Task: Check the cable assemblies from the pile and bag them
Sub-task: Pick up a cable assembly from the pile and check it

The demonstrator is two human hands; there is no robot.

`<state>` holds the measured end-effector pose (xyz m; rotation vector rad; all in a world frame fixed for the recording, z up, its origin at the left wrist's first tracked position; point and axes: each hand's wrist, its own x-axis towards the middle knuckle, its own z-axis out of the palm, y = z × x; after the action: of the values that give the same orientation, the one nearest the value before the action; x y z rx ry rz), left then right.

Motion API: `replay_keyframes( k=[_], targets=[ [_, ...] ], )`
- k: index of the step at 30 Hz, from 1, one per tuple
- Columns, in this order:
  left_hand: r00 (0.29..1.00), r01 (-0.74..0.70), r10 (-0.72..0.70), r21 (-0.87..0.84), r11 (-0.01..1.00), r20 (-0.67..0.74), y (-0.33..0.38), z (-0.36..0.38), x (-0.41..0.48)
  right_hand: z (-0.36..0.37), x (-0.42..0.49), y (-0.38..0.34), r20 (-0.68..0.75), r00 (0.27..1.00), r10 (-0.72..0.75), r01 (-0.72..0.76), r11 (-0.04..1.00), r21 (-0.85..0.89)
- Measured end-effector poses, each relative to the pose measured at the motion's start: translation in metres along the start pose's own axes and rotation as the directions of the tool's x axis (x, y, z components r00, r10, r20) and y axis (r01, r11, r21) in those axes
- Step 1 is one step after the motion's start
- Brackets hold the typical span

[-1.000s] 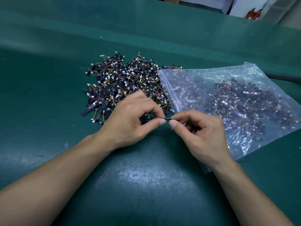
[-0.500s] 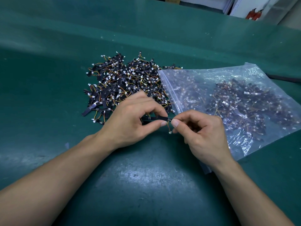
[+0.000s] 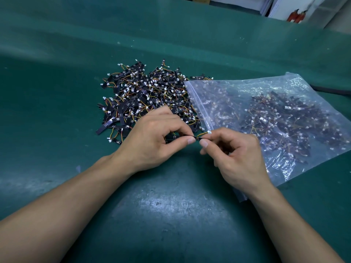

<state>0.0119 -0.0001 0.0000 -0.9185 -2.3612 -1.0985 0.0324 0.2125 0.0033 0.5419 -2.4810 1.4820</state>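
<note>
One black-strip cable assembly [image 3: 202, 134], orange-yellow wires: strip mostly hidden in left grip [image 3: 152, 141]. One clear plastic zip bag [image 3: 247, 88]: near edge behind right grip [image 3: 233, 154].

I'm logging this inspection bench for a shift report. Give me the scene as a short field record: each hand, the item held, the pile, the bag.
left hand: pinches the black strip end of one cable assembly
right hand: pinches the same assembly's wires by the white connector
pile: loose assemblies heaped on the green table, beyond the hands
bag: clear zip bag, flat, right of the pile, part-filled
bag mouth: cannot tell if open
</note>
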Motion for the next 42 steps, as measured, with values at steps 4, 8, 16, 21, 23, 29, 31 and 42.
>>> replay_keyframes(
  k=[4,8,16,21,23,29,31,42],
  targets=[
    [1.000,0.005,-0.005,-0.006,1.000,0.002,0.002,-0.001,-0.001,-0.002,0.000,0.000,-0.013,1.000,-0.011,0.010,1.000,-0.021],
    [1.000,0.007,-0.007,0.006,1.000,0.001,0.001,0.000,-0.001,-0.001,0.000,-0.001,-0.022,1.000,-0.008,0.008,1.000,-0.017],
    [1.000,0.002,-0.002,-0.001,1.000,-0.014,0.000,0.000,-0.001,-0.001,0.000,0.000,-0.006,1.000,0.003,-0.003,1.000,-0.006],
    [1.000,0.005,-0.005,-0.009,1.000,-0.013,0.001,0.000,-0.001,-0.002,0.001,0.001,-0.013,0.999,-0.033,0.033,0.999,-0.034],
    [1.000,0.012,-0.012,-0.014,1.000,-0.013,0.001,-0.001,-0.001,-0.002,0.001,0.002,-0.015,0.999,-0.028,0.028,0.999,-0.039],
    [1.000,0.014,-0.014,0.016,1.000,-0.002,0.000,0.000,-0.001,0.000,0.000,0.001,-0.023,1.000,-0.020,0.019,0.999,-0.044],
    [0.999,0.034,-0.034,0.013,0.999,-0.013,-0.001,0.000,-0.001,-0.003,0.000,0.002,-0.041,0.999,-0.007,0.005,0.998,-0.066],
    [0.993,0.119,-0.119,0.023,0.993,-0.012,-0.003,-0.001,-0.006,-0.025,0.011,0.012,-0.169,0.969,0.178,-0.230,0.901,-0.368]
  ],
)
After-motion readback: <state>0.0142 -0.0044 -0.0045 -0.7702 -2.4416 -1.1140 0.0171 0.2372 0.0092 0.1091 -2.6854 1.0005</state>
